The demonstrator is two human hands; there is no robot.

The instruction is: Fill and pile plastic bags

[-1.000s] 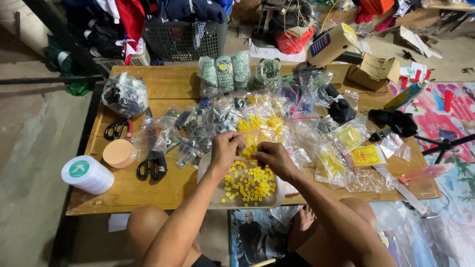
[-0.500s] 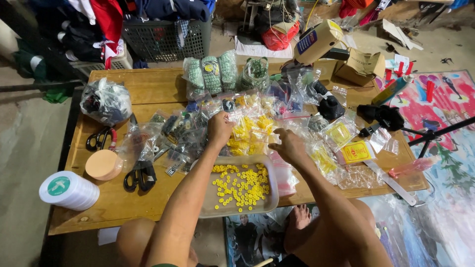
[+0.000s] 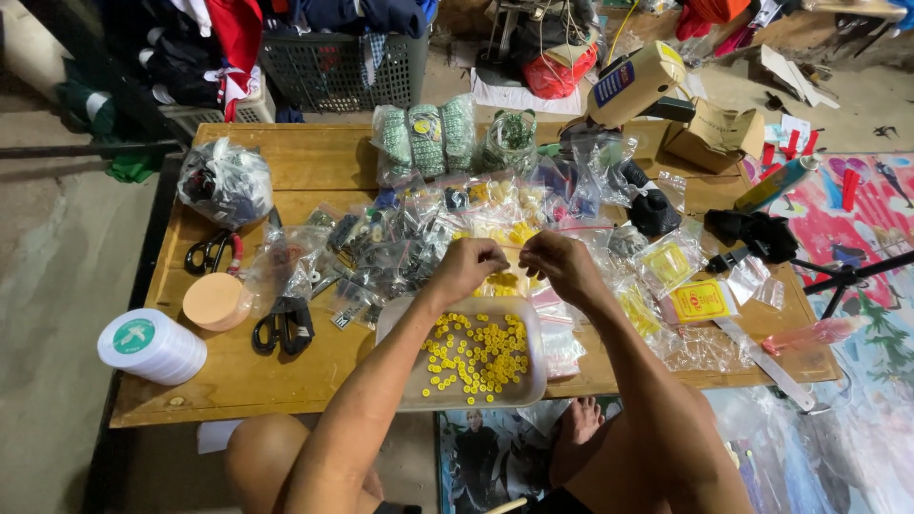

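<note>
Left hand (image 3: 468, 266) and right hand (image 3: 557, 262) raised close together just above the far edge of the tray (image 3: 533, 381), fingers pinched. Whatever is pinched too small to tell. Yellow buttons (image 3: 476, 357) lying in the tray, directly below both hands.

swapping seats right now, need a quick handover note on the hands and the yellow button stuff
Left hand and right hand are raised together above the clear tray, fingertips pinching something too small to tell.
Yellow buttons lie loose in the tray at the near table edge.
Small plastic bags, some with yellow contents, are piled just behind.
Two pairs of scissors lie to the left, untouched.
Many bags are not yet handled.
</note>
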